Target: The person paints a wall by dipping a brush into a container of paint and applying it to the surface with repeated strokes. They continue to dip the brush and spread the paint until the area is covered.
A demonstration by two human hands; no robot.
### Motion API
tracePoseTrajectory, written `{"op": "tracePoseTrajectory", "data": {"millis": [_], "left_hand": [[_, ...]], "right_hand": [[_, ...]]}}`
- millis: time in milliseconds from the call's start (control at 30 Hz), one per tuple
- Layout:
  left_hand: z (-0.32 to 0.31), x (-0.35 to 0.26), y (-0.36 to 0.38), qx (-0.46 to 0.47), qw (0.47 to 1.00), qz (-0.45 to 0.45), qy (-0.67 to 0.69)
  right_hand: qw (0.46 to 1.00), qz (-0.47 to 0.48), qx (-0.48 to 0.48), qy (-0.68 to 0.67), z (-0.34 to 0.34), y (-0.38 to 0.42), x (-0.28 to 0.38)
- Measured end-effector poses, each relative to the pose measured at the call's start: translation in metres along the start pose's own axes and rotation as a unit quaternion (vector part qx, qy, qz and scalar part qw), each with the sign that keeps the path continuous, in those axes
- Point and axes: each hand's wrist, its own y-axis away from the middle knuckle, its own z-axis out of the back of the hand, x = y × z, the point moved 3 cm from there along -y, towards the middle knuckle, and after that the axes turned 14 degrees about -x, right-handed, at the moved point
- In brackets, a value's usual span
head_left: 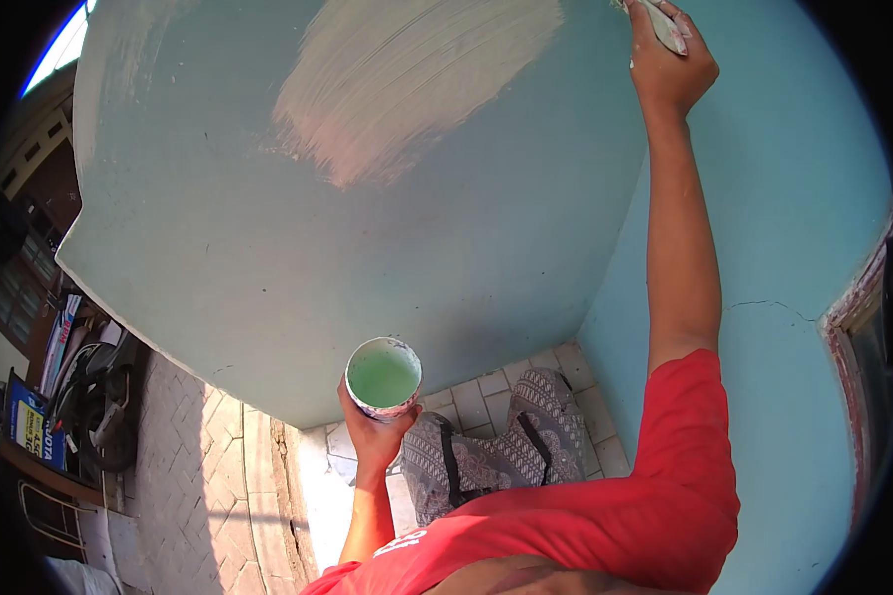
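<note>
My left hand (375,428) is wrapped round a round cup (384,377) holding pale green liquid, held upright below the wall. At the top right, my right hand (673,61) is raised and closed on a brush handle (668,30) smeared with white paint; the bristles are out of view or too small to tell. It is close to the corner of the blue-green wall (417,248). A broad patch of streaky whitish paint (397,89) covers the upper part of that wall.
Pale floor tiles (471,402) lie at the wall's foot, near my patterned trousers (511,446). A paved path (198,446) runs at the left, beside a parked motorcycle (104,416) and a blue sign (35,426). A worn window frame (848,367) stands at the right.
</note>
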Motion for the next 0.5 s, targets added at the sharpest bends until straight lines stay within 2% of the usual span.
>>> {"op": "tracePoseTrajectory", "data": {"millis": [33,100,133,167,200,233,300,367,433,500], "left_hand": [[0.002,-0.001,0.000,-0.002,1.000,-0.002,0.000],[0.001,0.001,0.000,0.010,1.000,0.000,-0.005],[0.001,0.002,0.000,0.009,1.000,0.000,-0.004],[0.000,0.003,-0.001,0.010,1.000,-0.007,-0.010],[-0.002,0.004,-0.002,0.012,1.000,-0.014,-0.014],[-0.003,0.005,-0.003,0.010,1.000,-0.013,-0.012],[-0.007,0.006,-0.003,0.022,0.999,0.012,0.021],[-0.008,0.005,-0.004,0.026,1.000,0.008,0.009],[-0.007,0.002,-0.004,0.033,0.999,-0.001,-0.003],[-0.008,-0.002,-0.004,0.027,0.999,-0.006,0.028]], "right_hand": [[0.993,0.113,-0.017,0.020,-0.008,0.000,0.017],[0.991,0.084,0.089,0.045,-0.036,0.026,0.039],[0.988,0.092,0.121,0.004,-0.042,0.048,0.066],[0.973,0.185,0.139,-0.018,-0.051,0.083,0.081],[0.966,0.193,0.140,-0.100,-0.052,0.114,0.112],[0.961,0.185,0.141,-0.152,-0.050,0.144,0.144],[0.938,0.173,0.216,-0.207,-0.041,0.197,0.196],[0.923,0.157,0.249,-0.247,-0.035,0.214,0.226],[0.906,0.053,0.307,-0.287,-0.037,0.212,0.236],[0.916,0.007,0.300,-0.266,-0.052,0.168,0.206]]}}
